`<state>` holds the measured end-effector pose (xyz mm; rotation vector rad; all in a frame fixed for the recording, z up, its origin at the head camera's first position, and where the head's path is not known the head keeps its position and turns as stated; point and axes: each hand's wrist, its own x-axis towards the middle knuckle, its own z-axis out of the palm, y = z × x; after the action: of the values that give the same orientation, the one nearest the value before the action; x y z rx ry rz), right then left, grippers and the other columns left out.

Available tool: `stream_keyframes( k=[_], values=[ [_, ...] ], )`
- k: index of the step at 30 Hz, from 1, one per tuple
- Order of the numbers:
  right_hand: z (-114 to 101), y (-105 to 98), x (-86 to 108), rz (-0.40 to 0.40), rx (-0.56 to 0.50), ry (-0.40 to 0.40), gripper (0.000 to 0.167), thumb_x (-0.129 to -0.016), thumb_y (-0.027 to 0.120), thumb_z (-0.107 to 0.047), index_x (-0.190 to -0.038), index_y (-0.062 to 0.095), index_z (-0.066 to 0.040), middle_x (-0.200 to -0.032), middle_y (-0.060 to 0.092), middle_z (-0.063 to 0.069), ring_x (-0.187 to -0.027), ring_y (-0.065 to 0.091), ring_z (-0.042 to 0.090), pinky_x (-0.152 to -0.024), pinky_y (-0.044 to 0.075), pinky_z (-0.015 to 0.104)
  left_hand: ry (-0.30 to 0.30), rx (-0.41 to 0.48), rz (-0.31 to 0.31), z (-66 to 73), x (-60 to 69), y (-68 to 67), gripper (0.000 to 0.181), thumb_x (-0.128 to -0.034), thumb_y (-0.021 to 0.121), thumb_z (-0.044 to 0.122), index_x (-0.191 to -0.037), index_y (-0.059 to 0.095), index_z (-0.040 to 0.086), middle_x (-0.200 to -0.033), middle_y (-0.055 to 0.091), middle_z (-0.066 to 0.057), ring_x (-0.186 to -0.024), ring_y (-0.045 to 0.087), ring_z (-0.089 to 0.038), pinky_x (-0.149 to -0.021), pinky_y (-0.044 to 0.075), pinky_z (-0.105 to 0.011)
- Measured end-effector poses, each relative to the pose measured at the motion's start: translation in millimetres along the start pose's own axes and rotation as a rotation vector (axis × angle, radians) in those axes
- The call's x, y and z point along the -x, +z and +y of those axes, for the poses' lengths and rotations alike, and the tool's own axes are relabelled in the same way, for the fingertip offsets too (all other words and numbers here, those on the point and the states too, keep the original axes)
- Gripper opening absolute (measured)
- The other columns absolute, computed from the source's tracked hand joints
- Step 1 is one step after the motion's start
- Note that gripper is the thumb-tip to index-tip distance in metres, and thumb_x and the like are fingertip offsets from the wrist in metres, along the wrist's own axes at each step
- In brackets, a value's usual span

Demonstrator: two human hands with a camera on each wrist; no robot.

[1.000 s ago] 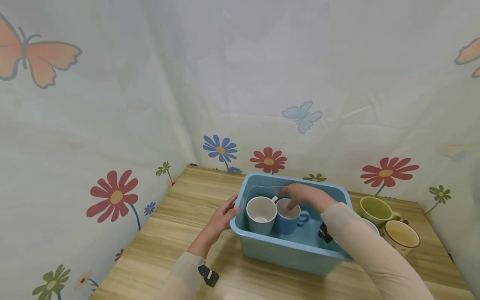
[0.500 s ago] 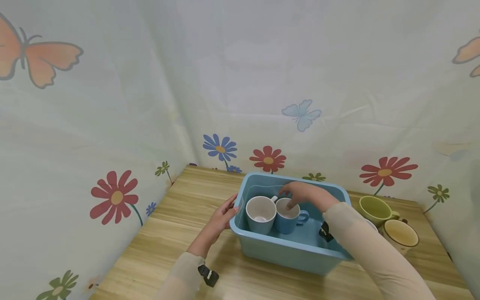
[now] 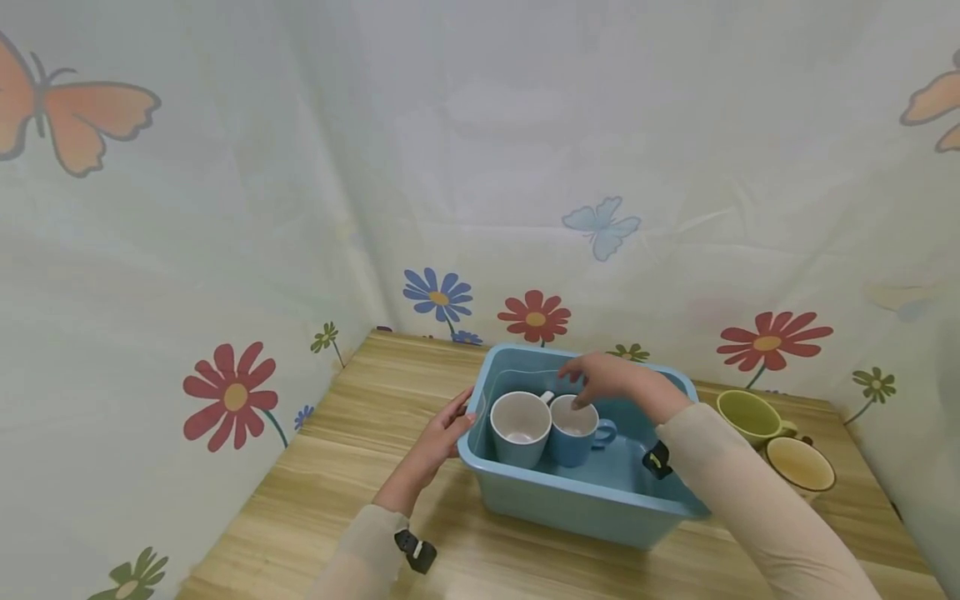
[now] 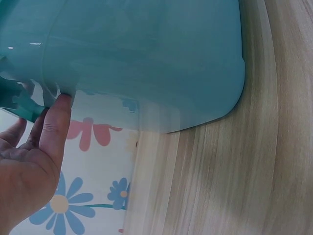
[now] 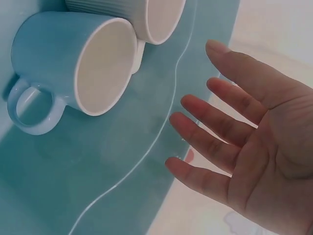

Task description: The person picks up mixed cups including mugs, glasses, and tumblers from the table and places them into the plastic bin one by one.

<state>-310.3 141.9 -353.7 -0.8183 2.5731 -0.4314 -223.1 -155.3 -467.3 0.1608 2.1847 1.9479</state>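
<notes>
My left hand (image 3: 435,442) holds the rim at the left end of a blue plastic bin (image 3: 555,500); in the left wrist view its fingers (image 4: 56,125) meet the bin's outer wall. Inside the bin a pale ribbed mug (image 3: 521,429) and a blue mug (image 3: 573,433) stand upright, side by side, both with white insides. Over the blue mug hovers my right hand (image 3: 607,379). The right wrist view shows that hand (image 5: 264,142) with its fingers spread, holding nothing and apart from the blue mug (image 5: 58,54).
Right of the bin, a green mug (image 3: 750,417) and a cream mug with a dark rim (image 3: 801,467) stand on the wooden table (image 3: 337,467). A flower-printed curtain (image 3: 480,167) hangs behind and to the left.
My right hand has risen slightly off the blue mug, its fingers and thumb now clear of the rim. The left hand and both mugs in the bin have stayed put.
</notes>
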Motion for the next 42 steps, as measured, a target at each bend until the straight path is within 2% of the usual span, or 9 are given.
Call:
stream_keyframes(
  k=[12, 16, 24, 33, 42],
  values=[
    [-5, -4, 15.6, 0.072, 0.001, -0.048, 0.051, -0.089, 0.079, -0.017, -0.136, 0.064, -0.005, -0.127, 0.069, 0.020, -0.114, 0.067, 0.038, -0.092, 0.062, 0.042, 0.002, 0.008, 0.000, -0.7, -1.3, 1.1, 0.063, -0.1055, 0.049, 0.028, -0.163, 0.027, 0.013, -0.163, 0.035, -0.027, -0.137, 0.053, -0.041, -0.093, 0.061, -0.040],
    [-9, -6, 21.4, 0.113, -0.002, -0.088, 0.049, -0.089, 0.078, -0.019, -0.135, 0.065, -0.005, -0.128, 0.070, 0.018, -0.112, 0.067, 0.034, -0.091, 0.062, 0.040, -0.002, 0.017, -0.008, 0.6, -0.4, 1.3, 0.064, -0.1057, 0.049, 0.027, -0.163, 0.026, 0.012, -0.163, 0.034, -0.027, -0.137, 0.052, -0.040, -0.093, 0.061, -0.038],
    [-16, -11, 30.9, 0.135, 0.012, -0.135, 0.051, -0.090, 0.078, -0.020, -0.136, 0.064, -0.004, -0.126, 0.070, 0.019, -0.114, 0.065, 0.036, -0.093, 0.061, 0.044, -0.001, 0.012, -0.007, 0.2, -0.8, 1.6, 0.064, -0.1055, 0.048, 0.026, -0.163, 0.025, 0.011, -0.163, 0.033, -0.028, -0.138, 0.052, -0.042, -0.093, 0.061, -0.039],
    [-16, -11, 43.9, 0.184, 0.000, -0.141, 0.050, -0.090, 0.078, -0.022, -0.135, 0.064, -0.004, -0.124, 0.072, 0.018, -0.111, 0.067, 0.033, -0.094, 0.061, 0.045, 0.003, 0.002, 0.010, -0.8, 0.0, 2.1, 0.063, -0.1058, 0.049, 0.027, -0.163, 0.027, 0.012, -0.163, 0.034, -0.028, -0.137, 0.053, -0.042, -0.094, 0.061, -0.041],
    [-5, -9, 59.9, 0.232, -0.018, -0.132, 0.050, -0.090, 0.078, -0.022, -0.134, 0.064, -0.004, -0.122, 0.071, 0.018, -0.112, 0.067, 0.036, -0.093, 0.062, 0.045, 0.013, -0.015, 0.016, 0.4, 0.6, 3.7, 0.063, -0.1062, 0.049, 0.029, -0.163, 0.027, 0.012, -0.163, 0.034, -0.028, -0.136, 0.054, -0.043, -0.094, 0.061, -0.042]
  ],
)
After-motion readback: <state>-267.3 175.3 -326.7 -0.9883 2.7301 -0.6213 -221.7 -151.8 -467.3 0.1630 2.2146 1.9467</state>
